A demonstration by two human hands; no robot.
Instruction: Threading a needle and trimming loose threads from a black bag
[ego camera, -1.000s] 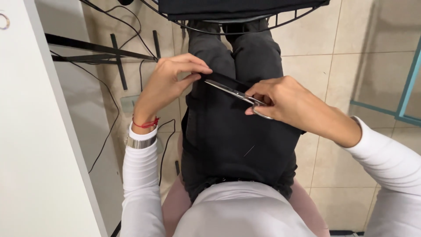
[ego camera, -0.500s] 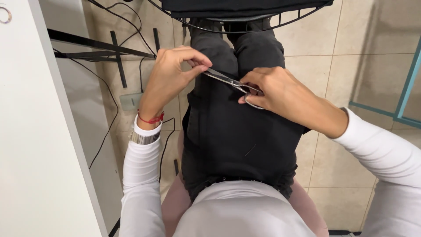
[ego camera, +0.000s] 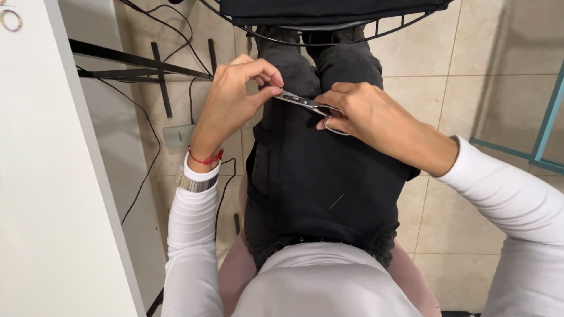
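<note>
I sit looking down at my lap in black trousers (ego camera: 317, 176). My right hand (ego camera: 376, 120) grips a pair of small metal scissors (ego camera: 305, 104) by the handle loops, blades pointing left. My left hand (ego camera: 235, 100) pinches at the blade tips with thumb and forefinger, just above my left thigh. What the fingers pinch there is too small to make out. A red string bracelet and a metal watch band sit on my left wrist. Both arms wear white sleeves.
A white desk (ego camera: 47, 176) runs along the left, with black cables (ego camera: 147, 164) and a power strip (ego camera: 179, 135) on the tiled floor beside it. A black wire-framed object (ego camera: 329, 17) hangs over my knees. A teal frame (ego camera: 546, 135) stands at right. I sit on a pink seat (ego camera: 235, 276).
Both hands have shifted slightly up toward my knees, carrying the scissors along. The left fingers have closed tighter at the blade tips.
</note>
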